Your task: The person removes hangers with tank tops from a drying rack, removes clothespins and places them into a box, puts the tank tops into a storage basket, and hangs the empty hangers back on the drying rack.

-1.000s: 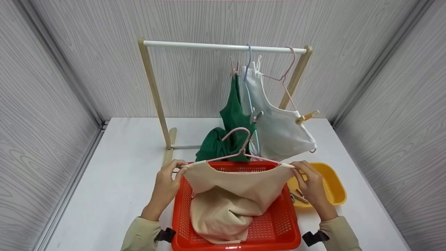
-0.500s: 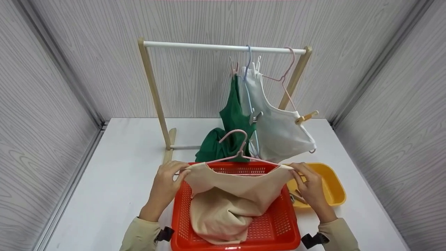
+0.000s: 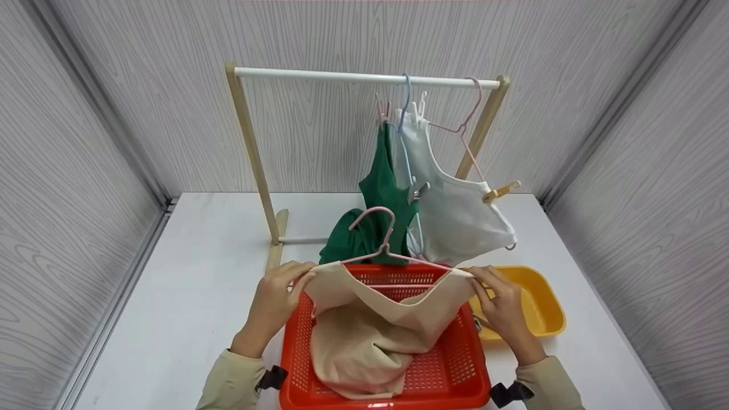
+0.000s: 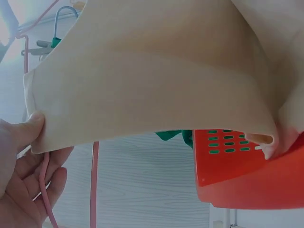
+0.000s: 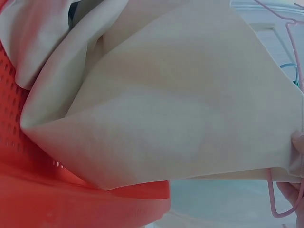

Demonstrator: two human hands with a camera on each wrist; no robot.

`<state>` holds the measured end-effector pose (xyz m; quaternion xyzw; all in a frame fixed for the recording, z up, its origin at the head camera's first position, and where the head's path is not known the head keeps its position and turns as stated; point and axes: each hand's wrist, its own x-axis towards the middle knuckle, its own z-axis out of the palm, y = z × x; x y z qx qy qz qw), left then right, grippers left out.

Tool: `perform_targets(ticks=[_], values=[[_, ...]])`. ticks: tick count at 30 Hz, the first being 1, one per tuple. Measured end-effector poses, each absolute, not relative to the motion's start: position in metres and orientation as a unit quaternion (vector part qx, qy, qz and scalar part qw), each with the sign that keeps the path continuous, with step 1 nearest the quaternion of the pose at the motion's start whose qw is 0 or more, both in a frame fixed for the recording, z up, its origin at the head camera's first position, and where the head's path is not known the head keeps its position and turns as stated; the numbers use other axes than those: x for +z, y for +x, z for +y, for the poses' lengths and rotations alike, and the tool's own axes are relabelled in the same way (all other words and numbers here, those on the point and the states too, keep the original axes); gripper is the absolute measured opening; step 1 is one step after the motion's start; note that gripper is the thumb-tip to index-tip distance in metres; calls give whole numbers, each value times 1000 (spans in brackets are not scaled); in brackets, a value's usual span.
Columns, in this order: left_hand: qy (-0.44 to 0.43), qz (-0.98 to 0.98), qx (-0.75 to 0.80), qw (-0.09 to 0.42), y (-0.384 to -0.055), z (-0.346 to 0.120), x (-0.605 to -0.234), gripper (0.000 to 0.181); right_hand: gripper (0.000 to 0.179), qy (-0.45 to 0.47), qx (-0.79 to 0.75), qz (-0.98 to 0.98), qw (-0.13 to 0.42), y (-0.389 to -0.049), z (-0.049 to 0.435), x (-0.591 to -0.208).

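A beige sleeveless top (image 3: 364,353) hangs from a pink hanger (image 3: 385,250), its lower part bunched in the red basket (image 3: 484,370). At the top's left shoulder end, my left hand (image 3: 273,302) pinches the cloth and the hanger; in the left wrist view the thumb (image 4: 32,127) presses on the fabric with the pink wire over the fingers behind. My right hand (image 3: 501,302) pinches the other shoulder corner the same way. In the right wrist view only part of that hand (image 5: 297,142) shows, next to the hanger's bent end (image 5: 280,213). The neckline sags between both hands.
Behind the basket stands a rack with a white rail (image 3: 319,74). A green garment (image 3: 384,193) and a white top (image 3: 455,210) hang from it on hangers with clothespins. A yellow tray (image 3: 547,302) with clothespins sits right of the basket.
The hanger's hook has shifted left. The neckline has dropped into a deeper V, and the right hand has come slightly inward while both keep their hold.
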<state>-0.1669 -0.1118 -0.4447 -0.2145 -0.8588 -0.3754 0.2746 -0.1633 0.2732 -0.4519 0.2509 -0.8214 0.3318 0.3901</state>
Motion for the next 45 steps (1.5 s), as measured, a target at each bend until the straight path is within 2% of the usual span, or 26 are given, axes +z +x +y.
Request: perform_targets(ticks=[11,25,34,45], values=[[-242,-849,-404,239,-167,-104,-439,17,32,262,342,-823,370,-162,270,-451],[-254,-823,-440,254,-171,-98,-443,13,33,282,351,-822,348,-162,262,-449],[-251,-815,-451,265,-171,-99,-444,14,32,271,361,-810,374,-163,270,-446],[-247,-810,-461,266,-170,-101,-444,14,20,214,363,-822,384,-162,291,-455]])
